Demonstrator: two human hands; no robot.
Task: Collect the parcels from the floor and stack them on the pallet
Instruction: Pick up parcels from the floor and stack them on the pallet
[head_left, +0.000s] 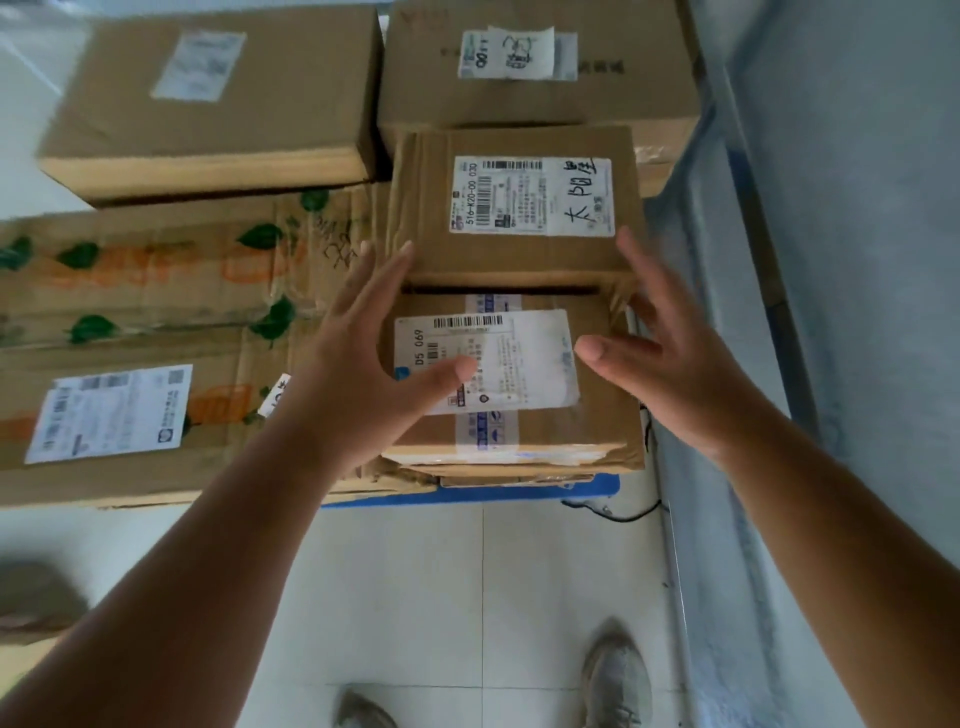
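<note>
A small brown parcel with a white label (519, 395) lies on top of the stack at the near right corner of the blue pallet (597, 488). My left hand (358, 358) hovers at its left side, fingers straight and spread, thumb over the label. My right hand (670, 358) is spread open at its right side, holding nothing. Behind it sits another labelled parcel (514, 208). A long carton printed with orange and green (145, 332) fills the pallet's left part.
Two larger cartons, one (218, 98) at the left and one (535, 67) at the right, stand at the back. A pale wall (857, 260) runs along the right. A black cable (623, 514) lies on the tiled floor by the pallet. My shoes (618, 680) are below; a blurred box (36, 608) sits at the left edge.
</note>
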